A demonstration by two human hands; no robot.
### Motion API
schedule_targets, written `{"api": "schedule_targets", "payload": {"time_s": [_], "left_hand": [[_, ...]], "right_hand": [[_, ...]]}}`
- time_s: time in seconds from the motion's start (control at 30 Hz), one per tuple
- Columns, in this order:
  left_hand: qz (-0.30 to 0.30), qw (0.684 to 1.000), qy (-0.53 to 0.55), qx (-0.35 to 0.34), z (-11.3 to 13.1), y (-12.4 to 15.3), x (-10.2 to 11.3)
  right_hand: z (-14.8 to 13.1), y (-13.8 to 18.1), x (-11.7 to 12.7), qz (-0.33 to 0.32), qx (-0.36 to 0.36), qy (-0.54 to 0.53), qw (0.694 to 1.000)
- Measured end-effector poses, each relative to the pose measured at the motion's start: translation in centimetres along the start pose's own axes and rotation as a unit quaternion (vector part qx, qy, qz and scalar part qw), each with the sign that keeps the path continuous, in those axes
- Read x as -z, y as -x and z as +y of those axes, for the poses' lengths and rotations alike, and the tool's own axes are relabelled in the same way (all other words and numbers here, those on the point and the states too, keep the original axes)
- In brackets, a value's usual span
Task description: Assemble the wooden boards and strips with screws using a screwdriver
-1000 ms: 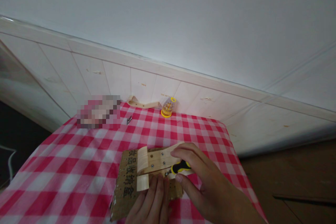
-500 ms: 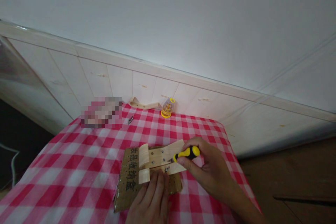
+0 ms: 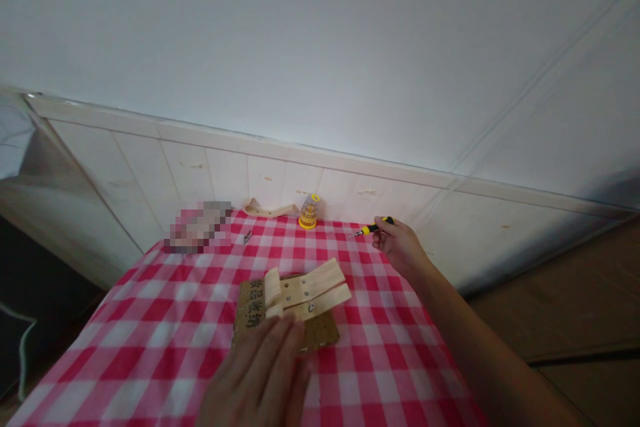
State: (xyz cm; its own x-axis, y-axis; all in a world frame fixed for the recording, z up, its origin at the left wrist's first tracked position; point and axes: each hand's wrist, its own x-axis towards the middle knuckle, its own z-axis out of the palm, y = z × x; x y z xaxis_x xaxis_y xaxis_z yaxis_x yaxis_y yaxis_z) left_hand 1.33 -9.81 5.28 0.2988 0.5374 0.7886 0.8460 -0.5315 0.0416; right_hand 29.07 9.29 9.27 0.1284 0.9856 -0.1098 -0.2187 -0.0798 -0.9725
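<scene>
A pale wooden piece with screws in it lies on a brown cardboard sheet printed with dark characters, on the red-and-white checked tablecloth. My left hand lies flat on the near edge of the cardboard, fingers stretched out. My right hand is stretched out to the far right part of the table, closed on a small yellow-and-black screwdriver whose tip points left.
At the table's far edge, against the white panelled wall, stand a clear yellow-based holder of bits and a curved wooden part. A small dark metal piece lies nearby. A blurred patch sits at the far left.
My right hand has lifted the screwdriver off the wooden piece and carried it away to the far right of the table. The view has risen and pulled back.
</scene>
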Motion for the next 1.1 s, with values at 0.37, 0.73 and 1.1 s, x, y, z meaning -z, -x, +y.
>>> {"api": "schedule_targets", "payload": {"time_s": [0.37, 0.73, 1.1], "left_hand": [[0.330, 0.700, 0.318, 0.547, -14.6, -12.0, -2.4], [-0.277, 0.842, 0.152, 0.438, -18.7, -10.4, -9.0], [-0.451, 0.831, 0.017, 0.325, -21.1, -8.3, -11.6]], "right_hand": [[7.5, -1.8, -0.3, 0.062, -0.008, 0.060, 0.996], [10.2, -0.3, 0.3, 0.085, 0.131, 0.144, 0.977], [10.7, -0.3, 0.5, 0.074, 0.134, 0.156, 0.976]]}}
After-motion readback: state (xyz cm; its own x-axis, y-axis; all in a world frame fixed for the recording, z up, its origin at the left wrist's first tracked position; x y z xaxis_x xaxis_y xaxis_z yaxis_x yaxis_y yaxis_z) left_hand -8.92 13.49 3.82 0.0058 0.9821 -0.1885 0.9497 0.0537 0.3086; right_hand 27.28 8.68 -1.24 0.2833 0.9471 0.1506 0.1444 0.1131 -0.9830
